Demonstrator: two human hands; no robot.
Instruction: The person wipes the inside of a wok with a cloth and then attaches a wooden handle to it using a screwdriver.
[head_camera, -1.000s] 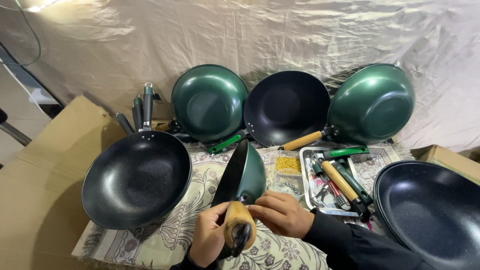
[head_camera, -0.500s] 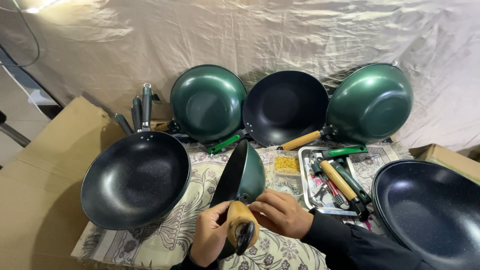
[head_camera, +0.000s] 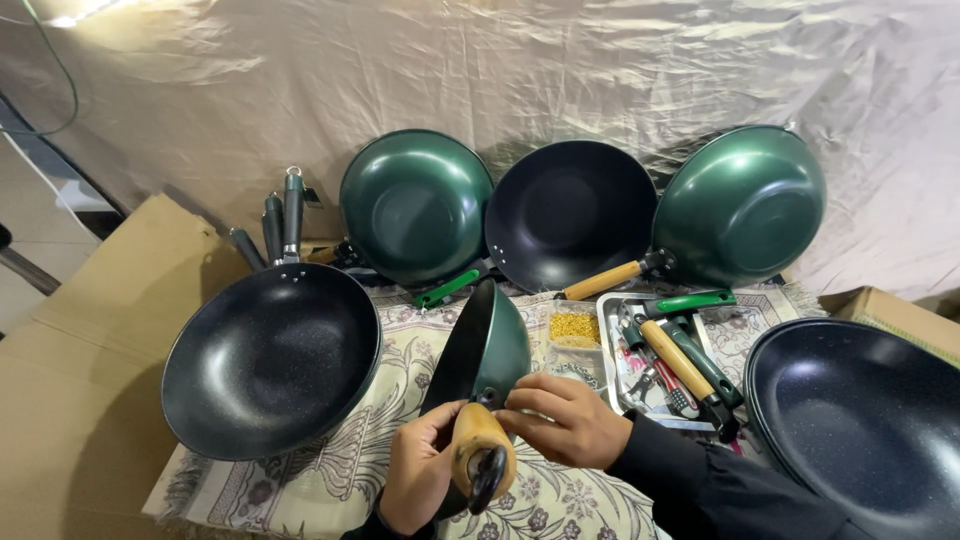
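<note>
We hold a small green wok (head_camera: 487, 345) on its edge over the patterned cloth (head_camera: 330, 480), our left hand (head_camera: 418, 478) wrapped around its wooden handle (head_camera: 480, 448) and our right hand (head_camera: 565, 420) pinching with its fingertips at the joint where the handle meets the wok. Left of the wok a stack of black pans (head_camera: 270, 355) crowds close, and right of it a metal tray (head_camera: 612, 340) holds loose handles and tools beside a small tub of yellow bits (head_camera: 574, 328). Behind the wok three more woks (head_camera: 570, 212) lean against the draped sheet, so the only open room is the strip of cloth just under our hands.
</note>
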